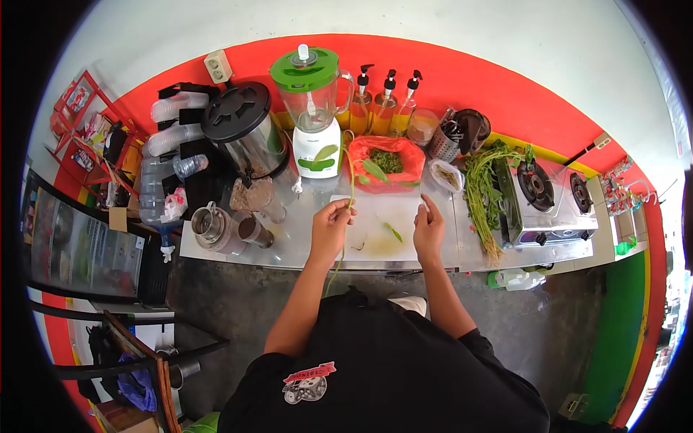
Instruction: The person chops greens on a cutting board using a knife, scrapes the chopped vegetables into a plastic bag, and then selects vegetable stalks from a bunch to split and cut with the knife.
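My left hand (333,229) is pinched round a long, thin green stem (351,189). The stem has leaves at its upper end and trails down past the counter edge. My right hand (429,229) is closed over what looks like a knife (421,193), its thin blade pointing away from me and most of its handle hidden. Between my hands, a white cutting board (375,249) bears a small green leaf (393,232) and a bit of stem. Just beyond stands a red plastic bag (415,162) holding chopped greens (386,160).
A blender (316,137) and a steel container with a black lid (249,137) stand behind on the left. Jars (254,229) sit at the left. Pump bottles (382,108) line the wall. To the right lie leafy stalks (482,198) beside a gas stove (552,206).
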Motion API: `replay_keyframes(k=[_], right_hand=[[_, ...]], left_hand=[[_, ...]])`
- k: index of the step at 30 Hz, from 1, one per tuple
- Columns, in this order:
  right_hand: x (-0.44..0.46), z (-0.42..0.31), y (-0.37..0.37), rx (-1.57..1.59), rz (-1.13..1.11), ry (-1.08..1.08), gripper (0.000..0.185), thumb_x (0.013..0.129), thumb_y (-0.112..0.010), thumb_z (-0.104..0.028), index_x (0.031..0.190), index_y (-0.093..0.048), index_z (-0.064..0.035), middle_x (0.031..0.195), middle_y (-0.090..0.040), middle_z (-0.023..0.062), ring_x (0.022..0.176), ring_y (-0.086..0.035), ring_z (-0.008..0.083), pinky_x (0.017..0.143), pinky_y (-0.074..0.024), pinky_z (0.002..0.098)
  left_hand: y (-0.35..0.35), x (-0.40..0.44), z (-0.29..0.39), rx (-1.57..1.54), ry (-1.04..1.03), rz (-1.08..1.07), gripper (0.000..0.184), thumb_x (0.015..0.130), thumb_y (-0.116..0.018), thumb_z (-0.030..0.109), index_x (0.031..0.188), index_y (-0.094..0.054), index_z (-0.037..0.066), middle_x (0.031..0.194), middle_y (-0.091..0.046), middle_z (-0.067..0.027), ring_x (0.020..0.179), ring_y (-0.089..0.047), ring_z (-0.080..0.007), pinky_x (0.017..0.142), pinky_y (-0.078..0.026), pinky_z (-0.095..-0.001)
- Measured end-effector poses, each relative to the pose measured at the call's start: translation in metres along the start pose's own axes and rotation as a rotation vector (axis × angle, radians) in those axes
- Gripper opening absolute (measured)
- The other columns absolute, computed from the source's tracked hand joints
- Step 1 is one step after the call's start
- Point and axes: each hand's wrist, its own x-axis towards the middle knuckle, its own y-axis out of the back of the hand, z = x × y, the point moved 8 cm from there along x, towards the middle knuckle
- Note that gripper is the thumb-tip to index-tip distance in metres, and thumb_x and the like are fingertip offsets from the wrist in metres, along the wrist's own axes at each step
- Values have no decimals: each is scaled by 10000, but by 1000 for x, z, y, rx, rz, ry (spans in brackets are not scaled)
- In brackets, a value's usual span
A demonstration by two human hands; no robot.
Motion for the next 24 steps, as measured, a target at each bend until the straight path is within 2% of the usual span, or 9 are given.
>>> replay_keyframes(k=[2, 7, 9, 14, 16, 17, 19, 20, 24], right_hand=[[-9, 31, -5, 46, -33, -121, 306, 1003, -576, -144, 1274, -673, -40, 630, -496, 4, 561, -414, 76, 516, -356, 303], [-35, 66, -20, -36, -224, -192, 334, 1008, -577, -161, 1312, -653, -45, 627, -523, -14, 572, -442, 59, 533, -373, 268], [-40, 76, -23, -150, -319, -177, 347, 998, -585, -165, 1315, -651, -43, 620, -528, 3, 563, -447, 68, 524, -385, 285], [-44, 122, -9, -382, -381, -207, 387, 974, -599, -207, 1317, -632, -28, 656, -583, 46, 551, -519, 117, 533, -441, 323], [-44, 130, -5, -366, -395, -272, 367, 947, -622, -245, 1244, -653, -32, 744, -676, 136, 569, -581, 195, 580, -490, 362], [-43, 132, -2, -368, -400, -275, 367, 947, -622, -245, 1244, -653, -32, 744, -676, 136, 569, -581, 195, 580, -490, 362], [-53, 104, -1, -87, -514, -605, 323, 980, -601, -248, 1231, -626, -45, 687, -547, 7, 524, -456, 77, 467, -365, 264], [-55, 81, 1, -13, -522, -671, 309, 991, -591, -244, 1238, -604, -59, 678, -504, -24, 519, -398, 48, 452, -296, 228], [-46, 34, 3, 129, -518, -601, 295, 1016, -565, -234, 1244, -585, -48, 690, -495, -14, 517, -377, 44, 450, -272, 213]], left_hand=[[6, 1, -3, -22, 19, 34, 234, 981, -576, 74, 1176, -674, -10, 952, -677, -37, 836, -587, -98, 768, -462, -253], [11, 0, -1, 2, 46, 64, 225, 1007, -547, 87, 1168, -667, -14, 917, -655, -36, 846, -584, -100, 788, -477, -260], [11, 0, -2, 4, 31, 68, 216, 1014, -556, 108, 1150, -678, -7, 903, -651, -26, 842, -581, -93, 785, -475, -258], [7, -2, -4, 14, 8, 65, 204, 1015, -593, 145, 1105, -696, -6, 892, -660, -14, 822, -571, -85, 773, -470, -253], [5, -5, -2, 46, 14, 85, 206, 1012, -611, 157, 1101, -700, -7, 920, -676, -17, 813, -565, -82, 767, -468, -250], [4, -6, -3, 45, 19, 89, 206, 1012, -611, 157, 1101, -700, -7, 920, -676, -17, 813, -565, -82, 767, -468, -250], [3, -7, -2, 27, -5, 91, 203, 1001, -630, 133, 1115, -689, -24, 954, -686, -30, 828, -573, -82, 776, -477, -252], [2, -7, -4, 29, -4, 92, 203, 1001, -630, 133, 1115, -689, -24, 954, -686, -30, 828, -573, -82, 776, -477, -252], [-1, -8, -3, -32, -50, 109, 204, 983, -649, 92, 1127, -671, -51, 967, -682, -43, 847, -591, -85, 793, -496, -255]])
